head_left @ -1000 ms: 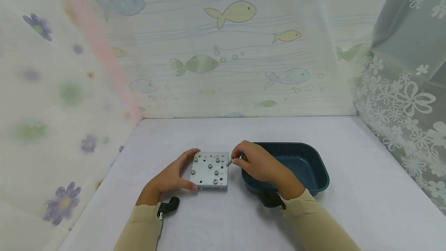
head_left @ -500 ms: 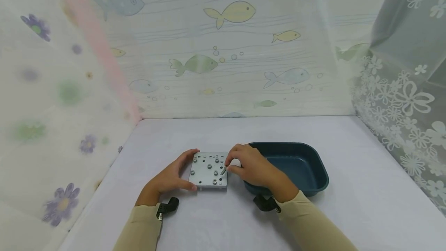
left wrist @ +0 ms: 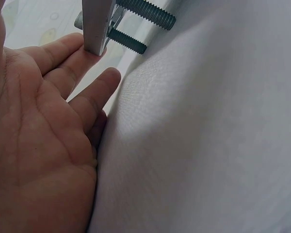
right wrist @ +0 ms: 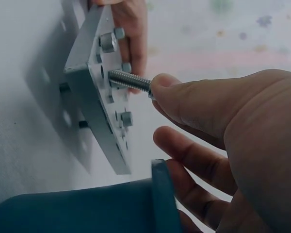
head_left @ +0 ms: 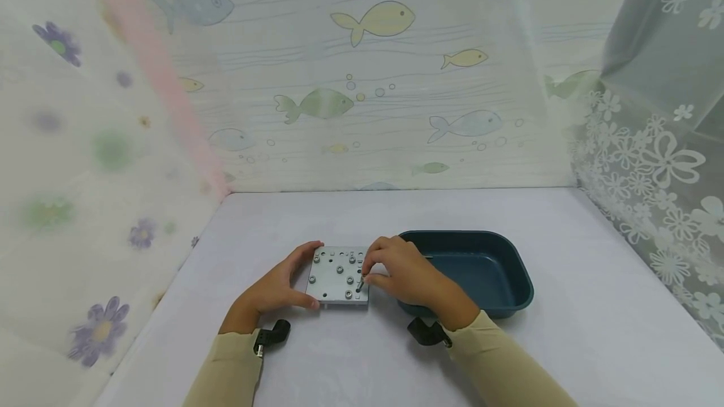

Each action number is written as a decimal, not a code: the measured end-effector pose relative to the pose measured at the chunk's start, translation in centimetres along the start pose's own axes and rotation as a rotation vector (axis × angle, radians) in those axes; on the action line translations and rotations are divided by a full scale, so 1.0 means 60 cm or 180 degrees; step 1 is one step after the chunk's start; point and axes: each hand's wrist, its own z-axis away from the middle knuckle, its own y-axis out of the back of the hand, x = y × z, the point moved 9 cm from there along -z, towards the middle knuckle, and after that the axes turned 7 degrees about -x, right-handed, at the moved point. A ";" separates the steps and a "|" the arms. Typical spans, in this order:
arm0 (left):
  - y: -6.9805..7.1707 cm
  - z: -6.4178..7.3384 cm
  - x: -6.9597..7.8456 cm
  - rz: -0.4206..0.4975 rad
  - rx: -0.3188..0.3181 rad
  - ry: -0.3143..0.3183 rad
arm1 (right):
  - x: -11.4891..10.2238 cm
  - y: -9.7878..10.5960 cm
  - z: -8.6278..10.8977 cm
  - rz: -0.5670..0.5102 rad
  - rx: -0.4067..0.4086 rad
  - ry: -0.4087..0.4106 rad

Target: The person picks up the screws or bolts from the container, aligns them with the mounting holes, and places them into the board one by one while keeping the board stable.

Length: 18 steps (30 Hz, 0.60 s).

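Observation:
A silver metal plate (head_left: 330,287) with holes and several socket-head bolts stands raised above the table. My left hand (head_left: 271,291) holds its left side, thumb at the near corner and fingers at the far one. Threaded bolt shanks (left wrist: 148,13) stick out beneath the plate in the left wrist view. My right hand (head_left: 404,272) pinches a bolt (right wrist: 128,79) by its head between thumb and finger. In the right wrist view the bolt's threaded end is at a hole in the plate's face; whether it has entered cannot be told.
A dark teal plastic bin (head_left: 509,256) stands to the right of the plate, partly behind my right hand, with a small thin piece inside by the hand. White cloth covers the table (head_left: 339,363). Printed curtains (head_left: 384,99) hang at the back and sides.
My right hand has moved left from the bin's edge to over the plate's right side, and the bolt has tilted more upright towards a near-right hole. The left hand and plate stay put.

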 end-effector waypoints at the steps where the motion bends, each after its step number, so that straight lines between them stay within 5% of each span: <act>1: 0.000 0.000 0.000 0.0003 -0.0003 -0.0003 | 0.000 -0.001 -0.001 0.0021 -0.0003 -0.0002; 18: 0.000 0.000 0.001 -0.0005 -0.0006 0.0001 | -0.013 -0.007 -0.002 0.0342 0.0103 0.0027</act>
